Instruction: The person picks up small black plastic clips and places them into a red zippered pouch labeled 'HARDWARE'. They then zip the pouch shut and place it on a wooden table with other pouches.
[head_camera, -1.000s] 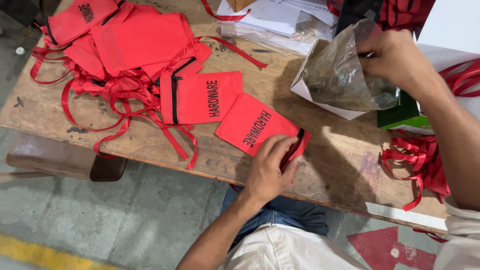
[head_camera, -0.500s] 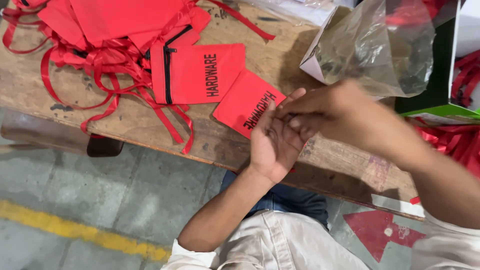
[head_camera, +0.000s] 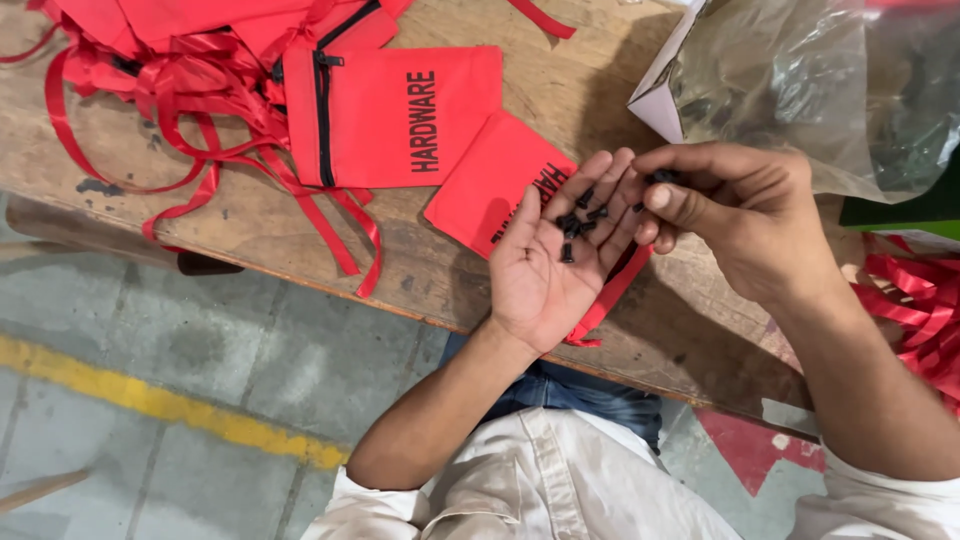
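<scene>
Change since a second ago: my left hand (head_camera: 555, 265) is off the flat red pouch (head_camera: 495, 180) and now lies palm-up, open and cupped, with a small heap of black screws (head_camera: 578, 222) on the fingers. My right hand (head_camera: 740, 215) is out of the clear plastic bag (head_camera: 800, 90) and sits at the left fingertips, thumb and forefinger pinched on what looks like one more black screw. I read it as counting or sorting screws out into the palm; nothing is in a pouch yet.

Where things are: screws in the left palm, held above the near edge of the wooden table (head_camera: 250, 230). The flat pouch lies directly under the left fingers, and the zipped red pouch (head_camera: 395, 115) is just beside it to the left.

Edges and room:
- Palm overhangs the table edge; a screw that rolls off the heel side goes to my lap or the floor.
- Bag close on the right, tangle of red ribbons (head_camera: 200, 150) to the left.
- Bare table is mostly the strip under the right wrist; room is tight.
</scene>
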